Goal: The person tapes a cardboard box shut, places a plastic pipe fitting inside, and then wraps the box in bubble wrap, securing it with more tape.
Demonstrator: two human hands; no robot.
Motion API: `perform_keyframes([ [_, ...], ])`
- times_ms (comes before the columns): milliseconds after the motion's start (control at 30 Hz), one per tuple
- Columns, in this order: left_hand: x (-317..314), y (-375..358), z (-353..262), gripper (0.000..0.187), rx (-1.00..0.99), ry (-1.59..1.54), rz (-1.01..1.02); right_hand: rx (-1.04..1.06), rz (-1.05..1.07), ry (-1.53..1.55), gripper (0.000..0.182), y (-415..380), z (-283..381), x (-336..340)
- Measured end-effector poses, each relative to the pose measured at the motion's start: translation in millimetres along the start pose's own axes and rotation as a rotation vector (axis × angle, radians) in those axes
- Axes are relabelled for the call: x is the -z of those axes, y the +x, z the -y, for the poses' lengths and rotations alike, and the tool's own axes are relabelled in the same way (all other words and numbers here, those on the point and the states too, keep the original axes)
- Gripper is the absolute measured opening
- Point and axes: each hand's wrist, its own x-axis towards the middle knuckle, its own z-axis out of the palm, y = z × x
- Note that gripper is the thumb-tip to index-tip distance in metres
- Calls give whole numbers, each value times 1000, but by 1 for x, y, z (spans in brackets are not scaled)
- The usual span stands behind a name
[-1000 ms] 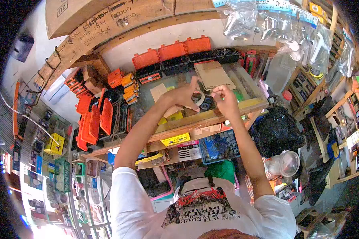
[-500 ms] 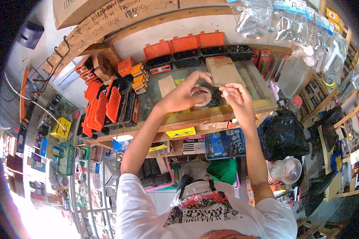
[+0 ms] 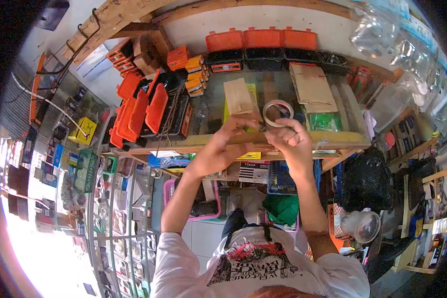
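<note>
Over the front edge of the glass-topped counter (image 3: 211, 111), both my hands are held up close to each other. My left hand (image 3: 221, 149) has its fingers bent and its thumb well apart from them, with nothing visible in between. The fingers of my right hand (image 3: 294, 146) are curled, thumb and forefinger close together; anything thin in that pinch is too small to make out. A roll of tape (image 3: 266, 115) lies on the glass just beyond my right fingertips, partly covered by them. Left of the roll is a flat brown cardboard piece (image 3: 239, 97).
Stacked brown cardboard (image 3: 313, 87) lies at the right beside a green packet (image 3: 325, 121). Orange-lidded cases (image 3: 262, 38) line the back, with more open cases (image 3: 156, 109) at left. Below the counter are a blue crate (image 3: 278, 184) and a pink basket (image 3: 170, 193).
Both hands have drawn back toward my body, off the cardboard stack, and sit lower over the counter's front edge. The view has shifted, uncovering the tape roll and green packet.
</note>
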Motion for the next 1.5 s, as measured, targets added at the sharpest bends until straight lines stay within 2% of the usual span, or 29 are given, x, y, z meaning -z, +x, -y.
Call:
perform_keyframes([
  [400, 29, -28, 31, 44, 57, -48, -112, -10, 72, -23, 48, 18, -25, -37],
  [500, 33, -24, 35, 41, 53, -61, -122, -47, -32, -129, 42, 21, -26, -40],
  [633, 39, -14, 34, 38, -4, -6, -161, -26, -147, -76, 33, 26, -30, -46],
  [700, 43, -9, 35, 37, -54, 291, -209, -40, -198, -2, 30, 26, -32, -49],
  [733, 45, -5, 37, 37, -81, 441, -231, -41, -231, 36, 30, 25, -34, -53],
  [833, 45, 9, 46, 33, -133, 427, -287, -65, -356, 116, 33, 21, -44, -67],
  [967, 49, 30, 66, 21, -94, 541, -329, -97, -527, 202, 41, 16, -51, -87],
  [1100, 51, 43, 77, 18, -87, 549, -354, -125, -574, 194, 47, 17, -57, -96],
  [1200, 56, 47, 79, 19, -118, 588, -325, -68, -610, 202, 47, 22, -64, -96],
  [1433, 58, 51, 74, 17, -80, 723, -308, -68, -637, 216, 40, 24, -72, -103],
  [1500, 58, 52, 77, 17, -130, 737, -319, -61, -655, 195, 39, 24, -75, -104],
])
